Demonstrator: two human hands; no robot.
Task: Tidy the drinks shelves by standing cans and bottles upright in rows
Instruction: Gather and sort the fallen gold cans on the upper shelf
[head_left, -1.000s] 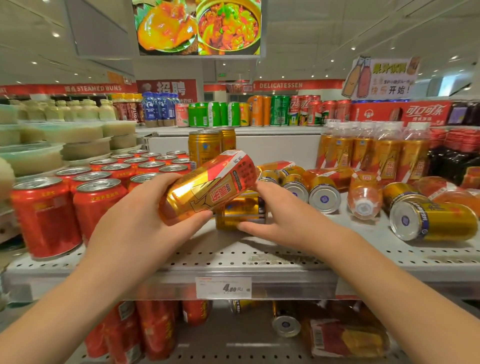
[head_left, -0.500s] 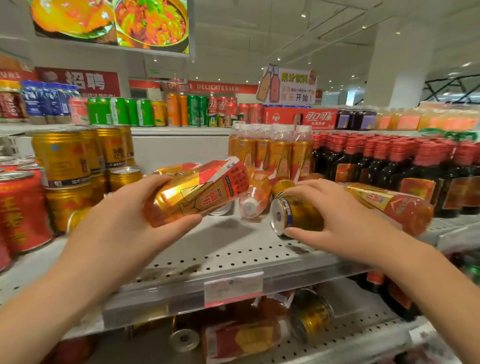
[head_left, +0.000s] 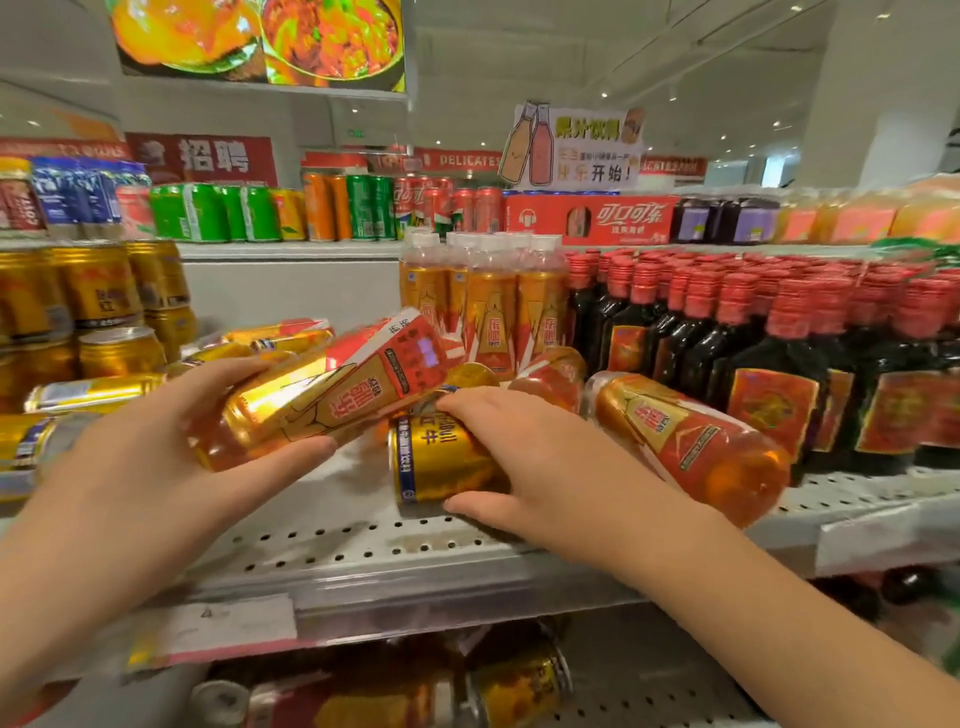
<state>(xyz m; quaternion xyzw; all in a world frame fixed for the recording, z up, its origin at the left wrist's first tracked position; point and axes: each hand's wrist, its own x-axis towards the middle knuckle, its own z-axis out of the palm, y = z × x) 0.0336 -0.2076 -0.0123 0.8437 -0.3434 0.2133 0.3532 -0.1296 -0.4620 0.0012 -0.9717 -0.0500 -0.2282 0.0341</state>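
My left hand (head_left: 171, 457) grips an orange drink bottle (head_left: 322, 395) with a gold and red label, held tilted above the shelf, cap end up to the right. My right hand (head_left: 530, 467) is closed over a gold can (head_left: 441, 462) that stands on the white perforated shelf (head_left: 332, 540). Just right of it another orange bottle (head_left: 696, 452) lies on its side. More gold cans (head_left: 93, 392) and bottles lie toppled behind my hands. Upright orange bottles (head_left: 488, 306) stand in a row at the back.
Stacked gold cans (head_left: 93, 296) stand at the left. Dark bottles with red caps (head_left: 779, 353) fill the shelf's right side. The top shelf holds green, orange and red cans (head_left: 343, 208). Cans and bottles lie on the lower shelf (head_left: 519, 686).
The view has swung right along the shelf. My right hand left the cans at the centre, took a lying gold can and stood it upright. The bottle stays in my left hand.
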